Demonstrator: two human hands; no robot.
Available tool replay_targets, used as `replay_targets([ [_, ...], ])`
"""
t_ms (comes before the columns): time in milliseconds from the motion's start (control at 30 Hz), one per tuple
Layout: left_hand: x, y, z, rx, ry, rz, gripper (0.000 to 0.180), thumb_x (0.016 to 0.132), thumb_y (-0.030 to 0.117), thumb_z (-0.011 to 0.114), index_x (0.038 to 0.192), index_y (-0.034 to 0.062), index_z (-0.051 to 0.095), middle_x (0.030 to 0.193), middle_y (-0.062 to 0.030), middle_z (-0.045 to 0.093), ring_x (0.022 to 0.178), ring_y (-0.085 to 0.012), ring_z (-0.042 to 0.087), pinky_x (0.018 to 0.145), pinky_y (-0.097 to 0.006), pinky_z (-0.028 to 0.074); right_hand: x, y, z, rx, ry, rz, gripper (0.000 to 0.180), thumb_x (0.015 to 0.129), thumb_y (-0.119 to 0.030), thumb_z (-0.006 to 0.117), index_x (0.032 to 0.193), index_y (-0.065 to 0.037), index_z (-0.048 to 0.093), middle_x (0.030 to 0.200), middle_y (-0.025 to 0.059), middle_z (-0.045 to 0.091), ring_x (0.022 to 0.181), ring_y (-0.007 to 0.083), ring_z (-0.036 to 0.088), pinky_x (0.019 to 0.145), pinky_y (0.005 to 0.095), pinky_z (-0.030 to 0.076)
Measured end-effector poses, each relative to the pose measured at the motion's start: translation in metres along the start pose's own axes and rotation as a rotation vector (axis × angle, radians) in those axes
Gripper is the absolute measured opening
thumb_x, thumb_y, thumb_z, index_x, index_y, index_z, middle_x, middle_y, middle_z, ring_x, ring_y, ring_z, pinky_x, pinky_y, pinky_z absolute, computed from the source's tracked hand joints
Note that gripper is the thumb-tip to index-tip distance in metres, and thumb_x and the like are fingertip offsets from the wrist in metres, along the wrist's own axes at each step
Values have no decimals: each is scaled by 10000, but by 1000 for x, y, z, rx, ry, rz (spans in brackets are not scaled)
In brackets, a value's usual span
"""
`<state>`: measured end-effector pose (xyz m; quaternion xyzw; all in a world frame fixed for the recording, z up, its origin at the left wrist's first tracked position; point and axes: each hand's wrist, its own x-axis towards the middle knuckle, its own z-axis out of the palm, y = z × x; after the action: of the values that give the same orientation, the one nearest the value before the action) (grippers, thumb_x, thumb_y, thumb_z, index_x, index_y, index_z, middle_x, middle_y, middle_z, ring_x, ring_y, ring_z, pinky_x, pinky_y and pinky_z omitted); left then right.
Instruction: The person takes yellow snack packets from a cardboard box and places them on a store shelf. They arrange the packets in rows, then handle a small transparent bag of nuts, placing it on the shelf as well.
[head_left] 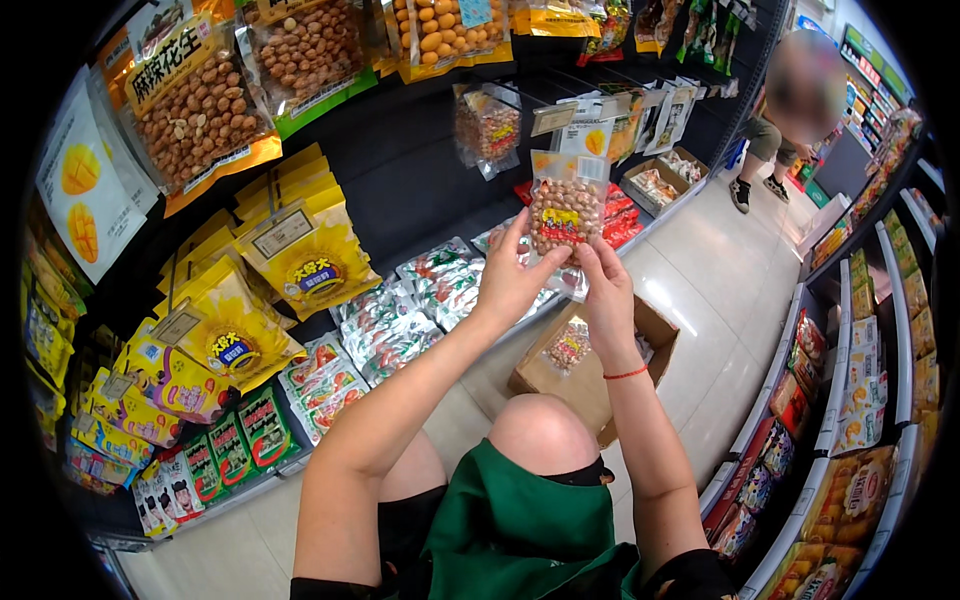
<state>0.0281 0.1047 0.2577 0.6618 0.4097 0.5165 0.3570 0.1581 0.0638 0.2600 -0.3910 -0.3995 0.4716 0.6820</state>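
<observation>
A clear packet of brown nuts with a yellow label (563,212) is held up in front of the shelves by both hands. My left hand (512,275) grips its lower left side. My right hand (607,290), with a red string on the wrist, pinches its lower right corner. Below the hands an open cardboard box (600,372) sits on the floor with another nut packet (569,347) inside. A matching nut packet (487,128) hangs on a peg just above and left of the held one.
Black shelves on the left carry yellow snack bags (305,258), green and white packets (385,325) and hanging nut bags (195,100). More shelves of snacks (865,400) line the right. Another person (775,130) crouches down the tiled aisle. My knee and green apron (520,500) are below.
</observation>
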Motion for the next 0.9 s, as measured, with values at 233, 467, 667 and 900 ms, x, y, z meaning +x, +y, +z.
replay_targets([
  [233,1,10,-2,-425,-144,-90,750,844,373,653,1411,35,297,1228,-113,506,1032,-165,514,793,-277,469,-2,9,12,-164,-32,-196,416,873,-94,618,1261,8,509,1106,60,588,981,104,559,803,241,475],
  [467,0,27,-13,-613,-227,-290,461,966,446,370,1268,109,458,1149,-18,537,1046,-113,524,921,-303,410,-15,-3,25,-531,-63,-462,442,807,-115,674,1236,-88,570,1153,104,498,1070,197,509,888,306,430],
  [667,2,27,-13,-1027,-267,-265,467,988,406,270,1272,84,454,1223,-61,548,1112,-172,529,967,-344,401,-19,-7,27,-802,-12,-694,422,771,-91,684,1186,-98,605,1202,130,488,1088,268,491,910,343,404],
  [900,5,24,-19,-1094,-332,-344,529,974,465,224,1325,123,421,1272,-59,527,1160,-211,515,975,-411,409,-19,-9,22,-793,7,-745,446,733,43,654,1164,-58,596,1240,131,474,1156,264,478,931,337,422],
])
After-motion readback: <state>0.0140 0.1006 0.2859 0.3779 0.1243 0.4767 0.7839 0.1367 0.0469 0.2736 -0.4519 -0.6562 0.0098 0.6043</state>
